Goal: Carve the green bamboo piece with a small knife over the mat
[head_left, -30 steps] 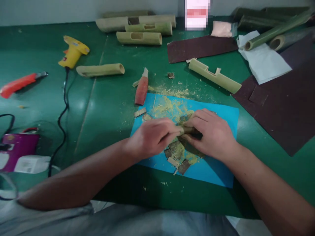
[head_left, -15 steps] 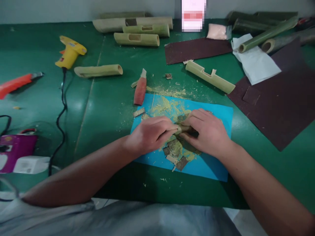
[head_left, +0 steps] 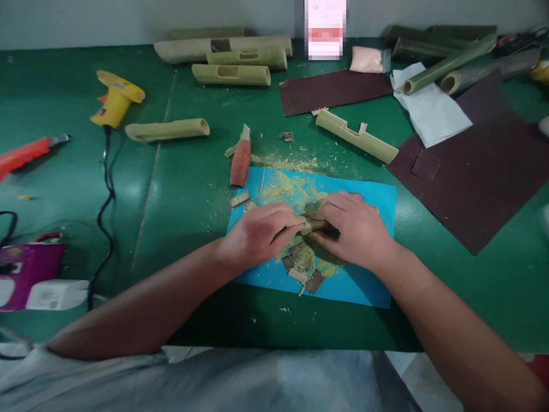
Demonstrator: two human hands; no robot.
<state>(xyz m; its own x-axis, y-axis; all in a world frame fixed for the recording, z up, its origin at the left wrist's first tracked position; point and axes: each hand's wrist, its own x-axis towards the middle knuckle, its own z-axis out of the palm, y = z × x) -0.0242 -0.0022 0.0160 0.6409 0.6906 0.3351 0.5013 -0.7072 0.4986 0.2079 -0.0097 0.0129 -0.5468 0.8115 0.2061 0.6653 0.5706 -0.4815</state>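
Note:
Over a blue sheet (head_left: pixel 369 286), a short bamboo piece (head_left: pixel 314 225) is held between both hands. My left hand (head_left: pixel 266 234) pinches its left end with the fingertips. Closed around the other end is my right hand (head_left: pixel 358 229), whose fingers hide much of the piece. Yellow-green dust (head_left: pixel 281 186) and several small brown offcuts (head_left: pixel 315 281) lie on the sheet below and around the hands. A knife with a red handle (head_left: pixel 241 163) rests at the sheet's upper left corner, blade pointing away from me.
Beyond the sheet lie a notched bamboo tube (head_left: pixel 358 137), brown sandpaper sheets (head_left: pixel 476 189) and a white cloth or paper (head_left: pixel 431 109). More bamboo tubes (head_left: pixel 231 74) line the back. To the left are a yellow glue gun (head_left: pixel 114 100), an orange cutter (head_left: pixel 30 154) and a purple box (head_left: pixel 38 272).
The whole scene has shifted slightly left in view as my head turned. Both hands keep their hold on the bamboo piece, with little visible movement.

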